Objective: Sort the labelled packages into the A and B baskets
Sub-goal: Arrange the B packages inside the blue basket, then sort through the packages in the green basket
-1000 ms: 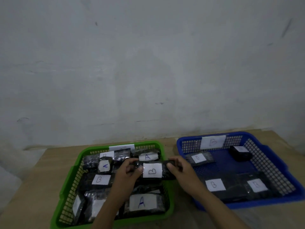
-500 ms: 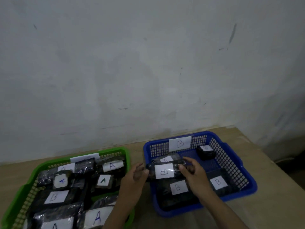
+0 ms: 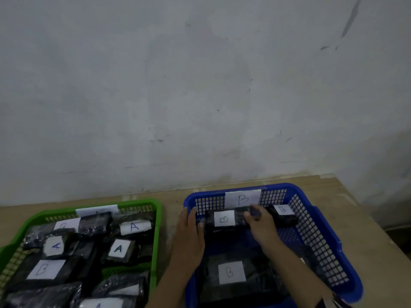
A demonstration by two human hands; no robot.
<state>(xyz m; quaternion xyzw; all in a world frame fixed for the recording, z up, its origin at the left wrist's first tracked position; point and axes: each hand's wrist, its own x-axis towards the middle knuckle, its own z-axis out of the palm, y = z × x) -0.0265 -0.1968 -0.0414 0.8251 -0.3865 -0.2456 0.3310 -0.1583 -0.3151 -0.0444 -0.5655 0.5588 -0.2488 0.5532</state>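
Down on the wooden table (image 3: 347, 210), seen from the head camera, two baskets stand side by side against a pale wall (image 3: 200, 85). The blue basket (image 3: 315, 236) on the right carries a paper tag marked B (image 3: 242, 199) on its far wall. Inside it, near that far wall, lies a black package (image 3: 224, 219) with a white B label, and both hands are on it. The right hand (image 3: 261, 225) pinches its right end, fingers closed on the wrapping. The left hand (image 3: 189, 236) rests at its left end, over the basket's left rim; whether those fingers actually clamp the package cannot be told. A second small B package (image 3: 283, 213) sits just beside the right hand, and a larger B package (image 3: 231, 273) lies nearer the person. The green basket (image 3: 159, 218) on the left is crowded with black packages labelled A and B.
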